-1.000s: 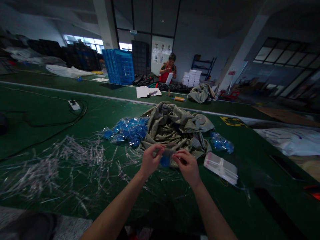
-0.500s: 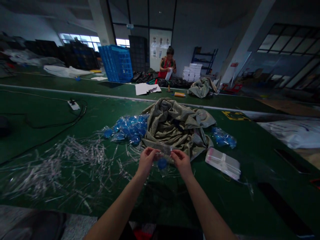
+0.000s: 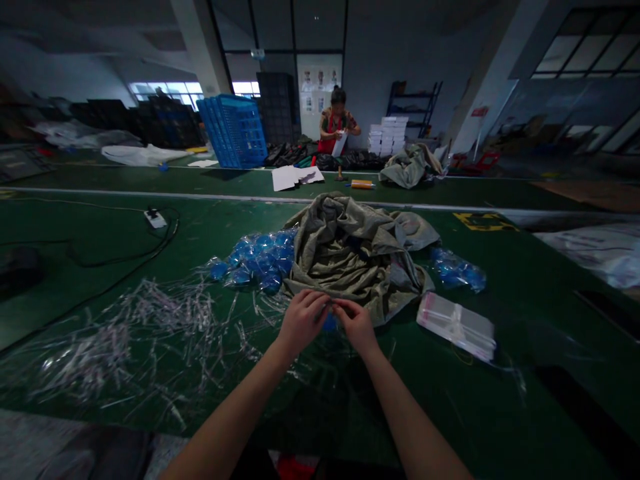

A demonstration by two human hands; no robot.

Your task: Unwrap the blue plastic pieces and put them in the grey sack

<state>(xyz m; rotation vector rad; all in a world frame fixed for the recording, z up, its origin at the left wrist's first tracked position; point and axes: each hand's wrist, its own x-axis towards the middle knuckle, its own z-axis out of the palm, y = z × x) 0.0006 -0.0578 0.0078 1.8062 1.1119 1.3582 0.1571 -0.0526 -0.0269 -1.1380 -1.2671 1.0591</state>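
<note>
My left hand (image 3: 304, 320) and my right hand (image 3: 356, 324) meet at the near edge of a crumpled olive woven sack (image 3: 325, 257). Both are closed, fingertips pinching the top of a clear plastic bag. A round blue item (image 3: 329, 323) in that bag shows between the hands; the bag's top is mostly covered by my fingers. Left of the sack lies a pile of blue items in clear bags (image 3: 260, 257). More bagged blue items (image 3: 457, 269) rest to its right. A stack of flat clear bags (image 3: 456, 325), tied with a band, lies right of my right hand.
Thin clear plastic strips (image 3: 150, 320) are scattered over the green table (image 3: 225, 393) at left. A power strip (image 3: 155, 218) with black cables lies beyond. Across the table, a person (image 3: 338, 123) in a red apron handles something white near a blue crate (image 3: 234, 132).
My hands have come together, and the bag's top edge, stretched between them before, is now gathered in my fingers. The view has shifted slightly.
</note>
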